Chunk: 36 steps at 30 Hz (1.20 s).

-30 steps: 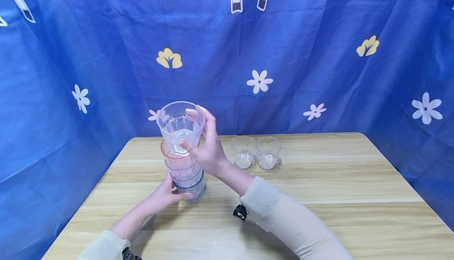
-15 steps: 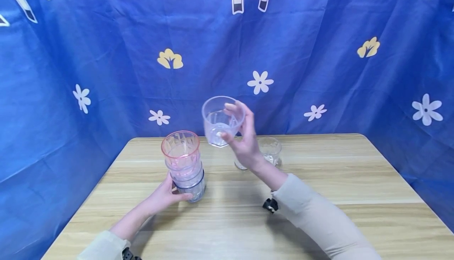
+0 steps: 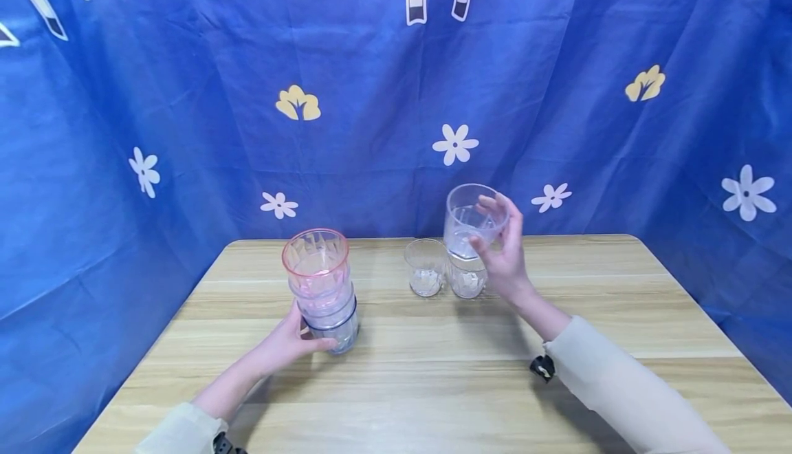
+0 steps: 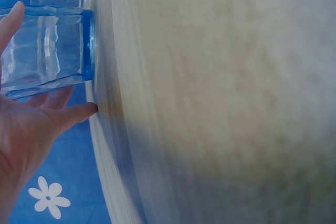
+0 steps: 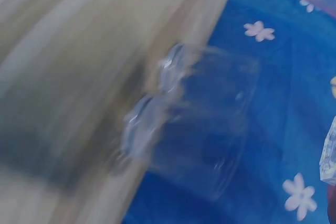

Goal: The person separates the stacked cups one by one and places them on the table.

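Observation:
On the left of the table stands an upright stack of clear cups [image 3: 322,309], its top cup rimmed in red and a lower one in dark blue. My left hand [image 3: 295,337] curves round the base of this stack, thumb in front; the left wrist view shows the bluish bottom cup [image 4: 47,51] by the fingers. My right hand [image 3: 504,247] grips a clear cup [image 3: 473,217] from its right side, thumb in front and fingers behind. That cup hangs above a standing clear cup [image 3: 467,282], overlapping its rim in the head view. Another clear cup [image 3: 425,272] stands just left of it.
The wood-grain table [image 3: 396,399] ends at a back edge close behind the two standing cups. A blue cloth [image 3: 371,96] with printed flowers hangs behind and at both sides. The right wrist view shows both standing cups [image 5: 199,135] blurred.
My right hand has lifted the clear cup off the top of the stack, exposing the red rim, and carried it rightward over the standing cups. My left hand has stayed at the stack's base.

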Tool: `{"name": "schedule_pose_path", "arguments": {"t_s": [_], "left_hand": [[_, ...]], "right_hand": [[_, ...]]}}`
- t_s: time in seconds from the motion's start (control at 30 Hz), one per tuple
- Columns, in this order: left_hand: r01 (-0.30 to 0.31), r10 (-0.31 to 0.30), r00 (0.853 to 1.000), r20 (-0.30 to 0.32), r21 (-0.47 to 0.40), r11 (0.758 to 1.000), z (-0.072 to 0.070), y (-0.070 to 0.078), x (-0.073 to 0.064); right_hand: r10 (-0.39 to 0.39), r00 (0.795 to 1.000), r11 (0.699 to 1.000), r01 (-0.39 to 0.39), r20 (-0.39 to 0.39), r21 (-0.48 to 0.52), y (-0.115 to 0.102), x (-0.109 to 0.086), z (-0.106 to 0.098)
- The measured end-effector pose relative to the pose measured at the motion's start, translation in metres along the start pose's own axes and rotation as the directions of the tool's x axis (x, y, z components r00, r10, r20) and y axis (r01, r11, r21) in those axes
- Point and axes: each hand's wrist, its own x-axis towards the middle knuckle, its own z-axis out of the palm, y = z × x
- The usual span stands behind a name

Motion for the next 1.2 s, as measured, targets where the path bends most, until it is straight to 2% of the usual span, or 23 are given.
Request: {"name": "schedule_pose_path", "arguments": {"t_s": [0.3, 0.43, 0.6, 0.77, 0.87, 0.93, 1.2], "left_hand": [[0.021, -0.021, 1.0, -0.004, 0.009, 1.0, 0.0, 0.001, 0.0], [0.023, -0.023, 1.0, -0.001, 0.001, 1.0, 0.0, 0.002, -0.001], [0.024, -0.024, 1.0, -0.002, -0.004, 1.0, 0.0, 0.002, -0.001], [0.029, -0.029, 1.0, -0.008, 0.007, 1.0, 0.0, 0.003, -0.001], [0.033, -0.033, 0.999, -0.007, 0.006, 0.999, 0.0, 0.004, -0.001], [0.032, -0.032, 0.999, -0.005, 0.002, 0.999, 0.0, 0.003, -0.001], [0.032, -0.032, 0.999, 0.0, -0.009, 0.999, 0.0, 0.002, -0.001]], "right_hand": [[0.117, 0.99, 0.988, -0.124, -0.075, -0.09, 0.022, -0.016, -0.056], [0.202, 0.973, 0.967, -0.216, -0.116, -0.131, 0.026, -0.02, -0.072], [0.318, 0.937, 0.927, -0.339, -0.143, -0.163, 0.023, -0.024, -0.083], [0.418, 0.905, 0.88, -0.426, -0.082, -0.212, 0.04, -0.033, -0.1], [0.46, 0.887, 0.855, -0.453, -0.035, -0.252, 0.036, -0.034, -0.103], [0.474, 0.88, 0.845, -0.46, -0.016, -0.274, 0.035, -0.035, -0.104], [0.501, 0.864, 0.822, -0.457, 0.05, -0.341, 0.064, -0.048, -0.116]]}}
